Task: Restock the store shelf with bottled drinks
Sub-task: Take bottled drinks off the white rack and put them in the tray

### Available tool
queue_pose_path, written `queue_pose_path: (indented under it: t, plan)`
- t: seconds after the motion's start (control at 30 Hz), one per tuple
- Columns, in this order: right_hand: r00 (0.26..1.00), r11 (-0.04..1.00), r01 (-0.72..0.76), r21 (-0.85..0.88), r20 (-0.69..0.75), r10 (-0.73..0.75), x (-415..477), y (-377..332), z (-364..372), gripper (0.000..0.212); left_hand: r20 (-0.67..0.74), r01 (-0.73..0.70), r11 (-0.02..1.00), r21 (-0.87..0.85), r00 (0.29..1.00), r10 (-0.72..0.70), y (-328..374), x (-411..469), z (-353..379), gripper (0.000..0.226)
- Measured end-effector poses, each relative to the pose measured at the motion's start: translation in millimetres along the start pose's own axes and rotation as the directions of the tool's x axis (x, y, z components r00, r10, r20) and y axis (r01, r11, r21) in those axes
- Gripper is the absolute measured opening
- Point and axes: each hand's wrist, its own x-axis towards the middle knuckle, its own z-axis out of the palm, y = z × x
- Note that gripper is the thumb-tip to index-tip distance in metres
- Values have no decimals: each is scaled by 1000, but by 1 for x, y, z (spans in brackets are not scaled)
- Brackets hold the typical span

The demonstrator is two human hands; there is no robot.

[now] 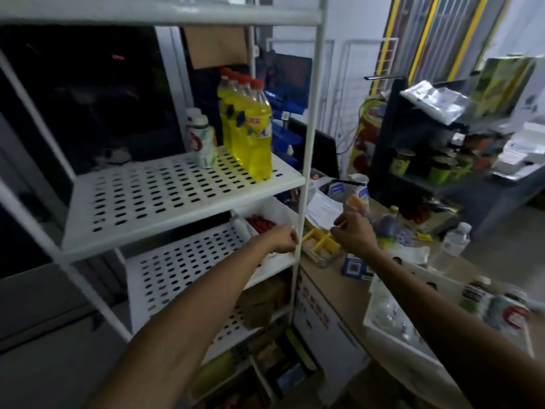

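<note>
Both arms are out in front. The right grip (354,233) is curled tight and, as best I can tell through the blur, it has an orange-capped bottle (356,203) by the body, with the neck up above the knuckles, ready to stand upright on a shelf. The left grip (284,239) sits just across the white post (303,172) from it, fingers curled at the lower shelf's corner; I can't tell whether it holds anything. Up and away from the left grip, the middle shelf (177,196) carries yellow bottles (256,134) lined front to back along its right edge. White bottles (203,140) stand beside them and there's room to spare, so I'd guess that's the target. Below the right forearm, a white crate (395,339) on the desk (333,277) holds more bottles, likely the stock to draw from. Between the grips and a little lower, a yellow divided tray (320,245) holds small pale pieces.
</note>
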Motion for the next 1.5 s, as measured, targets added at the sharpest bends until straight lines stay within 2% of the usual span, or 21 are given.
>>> queue_pose_path:
  t: [0.1, 0.2, 0.3, 0.4, 0.47, 0.6, 0.7, 0.83, 0.9, 1.1, 1.23, 1.3, 1.33, 1.37, 1.43, 1.5]
  plan:
    - [995, 995, 100, -11, 3, -100, 7, -61, 22, 9, -117, 56, 993, -99, 991, -68, -44, -34, -38, 27]
    - [977, 977, 214, -2, -7, -214, 14, -118, 47, 10, -317, 38, 980, -194, 943, -99, -77, -68, -73, 27]
    - [965, 962, 263, 67, -27, -262, 16, -164, 68, 10, -498, 8, 965, -263, 855, -143, -98, -91, -101, 36]
    - [955, 945, 294, 141, -16, -295, 25, -202, 85, 16, -647, 37, 954, -298, 727, -230, -121, -94, -123, 29]
    - [955, 939, 296, 175, -15, -298, 38, -224, 93, 20, -704, 42, 956, -290, 668, -243, -135, -92, -136, 23]
    - [962, 938, 271, 214, -23, -273, 81, -258, 111, 25, -731, 107, 944, -311, 608, -310, -156, -81, -162, 21]
    - [968, 939, 250, 234, -52, -245, 115, -279, 129, 39, -708, 119, 931, -345, 618, -342, -174, -66, -180, 28]
    - [970, 916, 241, 321, -93, -222, 158, -301, 160, 75, -717, 117, 925, -363, 599, -357, -202, -30, -213, 56]
    - [980, 921, 197, 335, -77, -182, 177, -307, 172, 84, -703, 152, 914, -376, 596, -388, -211, -12, -228, 63]
    - [954, 876, 298, 378, -112, -276, 200, -306, 190, 81, -701, 115, 946, -304, 645, -304, -234, 39, -248, 68]
    - [950, 866, 310, 393, -81, -303, 205, -301, 189, 81, -753, -52, 940, -337, 614, -236, -219, 70, -267, 85]
    - [953, 875, 298, 382, -75, -293, 204, -298, 189, 77, -781, -98, 957, -271, 604, -160, -213, 80, -277, 79]
    - [957, 884, 288, 368, -65, -284, 203, -297, 189, 78, -775, -142, 949, -282, 616, -138, -213, 85, -281, 68]
    - [961, 899, 271, 344, -46, -272, 202, -295, 188, 80, -755, -225, 908, -353, 642, -134, -213, 89, -284, 52]
    - [967, 926, 248, 286, -11, -255, 199, -291, 185, 79, -652, -369, 684, -630, 729, -208, -204, 96, -284, 20]
    - [967, 937, 251, 243, -18, -254, 193, -287, 182, 77, -566, -429, 414, -803, 767, -304, -194, 103, -281, 27]
